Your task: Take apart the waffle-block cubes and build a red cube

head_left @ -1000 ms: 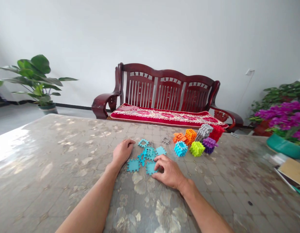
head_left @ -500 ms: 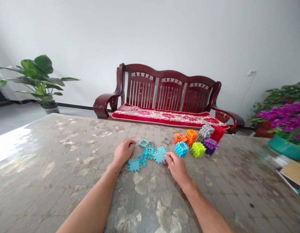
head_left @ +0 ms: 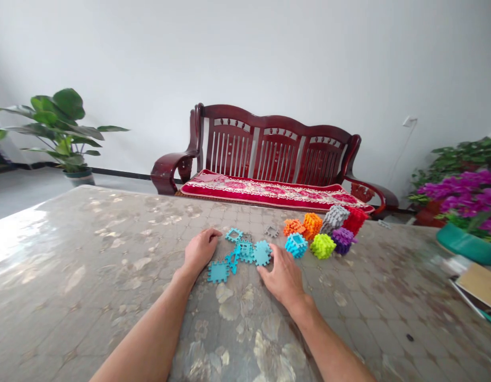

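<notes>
My left hand point(head_left: 200, 249) rests on the table at the left of the blue pieces, its index finger stretched out and nothing visible in it. My right hand point(head_left: 284, 276) has thumb and fingers at the edges of a solid blue notched building tile point(head_left: 262, 253). Beside that tile lie several overlapping blue tiles point(head_left: 244, 249), some with open windows. A blue frame tile point(head_left: 234, 235) lies beyond my left fingertips, and a solid blue tile point(head_left: 218, 272) sits nearer to me. One grey frame tile point(head_left: 271, 231) lies farther back.
Notched blocks in blue point(head_left: 296, 245), lime point(head_left: 322, 246), purple point(head_left: 343, 240), orange point(head_left: 312, 225), grey point(head_left: 335, 219) and red point(head_left: 354, 220) stand at the right. A teal flowerpot point(head_left: 466, 245) is at the far right of the table point(head_left: 122, 297). Behind is a wooden bench point(head_left: 269, 138).
My right hand has shifted its hold on the solid blue tile; thumb and fingers are now spread wider around its edge. The left hand stays in place.
</notes>
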The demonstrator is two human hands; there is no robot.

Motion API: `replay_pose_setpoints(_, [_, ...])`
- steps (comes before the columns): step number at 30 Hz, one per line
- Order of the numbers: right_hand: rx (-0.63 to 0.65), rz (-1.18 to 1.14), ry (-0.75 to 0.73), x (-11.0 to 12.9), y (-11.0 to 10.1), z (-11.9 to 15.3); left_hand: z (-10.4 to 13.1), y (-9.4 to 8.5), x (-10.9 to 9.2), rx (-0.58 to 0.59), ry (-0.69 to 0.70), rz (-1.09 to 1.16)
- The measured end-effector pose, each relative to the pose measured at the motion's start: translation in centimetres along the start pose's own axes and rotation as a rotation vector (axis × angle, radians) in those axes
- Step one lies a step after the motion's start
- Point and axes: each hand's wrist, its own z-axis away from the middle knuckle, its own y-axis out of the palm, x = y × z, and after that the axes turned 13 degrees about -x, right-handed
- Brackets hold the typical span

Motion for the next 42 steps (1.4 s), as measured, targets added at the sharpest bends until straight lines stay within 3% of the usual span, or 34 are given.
replay_pose_setpoints(8, [-0.062, 0.021, -0.087, -0.4, 0.0, -0.2, 0.1, -0.3, -0.2, 0.0, -0.008, 0.002])
replay_pose_setpoints(16, [-0.294, 0.109, -0.025, -4.3, -3.5, -3.7, 0.0, -0.2, -0.2, 0.0, -0.015, -0.011])
replay_pose_setpoints(23, [-0.315, 0.214, 0.064, -6.8, -4.6, -5.1, 0.0, -0.1, -0.1, 0.002, -0.009, 0.005])
replay_pose_setpoints(35, [-0.29, 0.237, 0.12, -7.4, -4.2, -4.7, 0.0, 0.0, -0.1, 0.005, -0.017, 0.006])
replay_pose_setpoints(42, [-0.279, 0.244, 0.068, -7.7, -3.9, -4.5, 0.0, -0.1, -0.1, 0.008, -0.014, 0.002])
